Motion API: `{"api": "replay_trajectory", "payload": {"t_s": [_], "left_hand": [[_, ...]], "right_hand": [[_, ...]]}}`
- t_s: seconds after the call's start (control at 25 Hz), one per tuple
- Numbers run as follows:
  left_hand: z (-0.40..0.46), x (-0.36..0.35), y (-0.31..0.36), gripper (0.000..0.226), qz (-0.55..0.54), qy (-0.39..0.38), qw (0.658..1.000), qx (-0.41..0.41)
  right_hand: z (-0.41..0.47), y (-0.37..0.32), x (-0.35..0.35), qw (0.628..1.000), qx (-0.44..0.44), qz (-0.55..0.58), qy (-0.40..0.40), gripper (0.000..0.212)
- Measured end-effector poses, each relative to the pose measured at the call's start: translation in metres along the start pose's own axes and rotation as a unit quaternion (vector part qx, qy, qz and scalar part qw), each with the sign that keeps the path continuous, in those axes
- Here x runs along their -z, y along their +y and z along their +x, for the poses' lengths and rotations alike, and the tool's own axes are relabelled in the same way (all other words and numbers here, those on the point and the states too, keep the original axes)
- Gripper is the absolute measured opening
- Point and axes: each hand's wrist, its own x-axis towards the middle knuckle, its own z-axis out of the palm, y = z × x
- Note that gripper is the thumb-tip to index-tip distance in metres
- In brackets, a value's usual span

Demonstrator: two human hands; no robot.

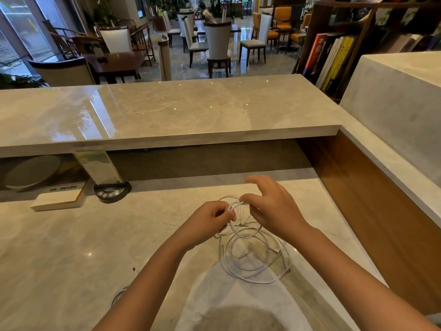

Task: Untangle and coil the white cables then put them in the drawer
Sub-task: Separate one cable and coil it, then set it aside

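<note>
A tangle of white cables (253,256) lies in loose loops on the pale marble desk (71,247), with a USB plug showing at its right side. My left hand (207,223) pinches a raised loop of the cable just above the desk. My right hand (269,206) holds the same loop from the right with thumb and forefinger, its other fingers spread. Another bit of white cable (119,295) peeks out beside my left forearm. No drawer is in view.
A raised marble counter (167,111) runs across in front of the desk. A black desk phone base (112,192) and a flat white box (57,200) sit at the back left. A wooden side panel (372,211) borders the right.
</note>
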Motion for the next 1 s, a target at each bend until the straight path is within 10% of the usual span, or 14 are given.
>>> {"api": "replay_trajectory", "payload": {"t_s": [0.16,0.36,0.64,1.0], "left_hand": [[-0.001,0.007,-0.004,0.016,-0.035,0.067,0.997,-0.029],[0.000,0.002,-0.009,0.024,-0.122,0.115,0.985,-0.030],[-0.004,0.003,-0.006,0.024,-0.205,0.090,0.974,0.031],[-0.004,0.013,0.001,0.021,-0.190,0.081,0.978,0.030]], "right_hand": [[0.010,0.001,0.014,0.897,-0.219,0.341,-0.176,0.012],[0.008,-0.010,0.019,0.681,-0.336,0.644,-0.095,0.026],[0.006,-0.015,0.006,0.835,-0.302,0.460,-0.001,0.010],[0.009,-0.005,0.012,0.862,-0.272,0.425,0.049,0.006]]}}
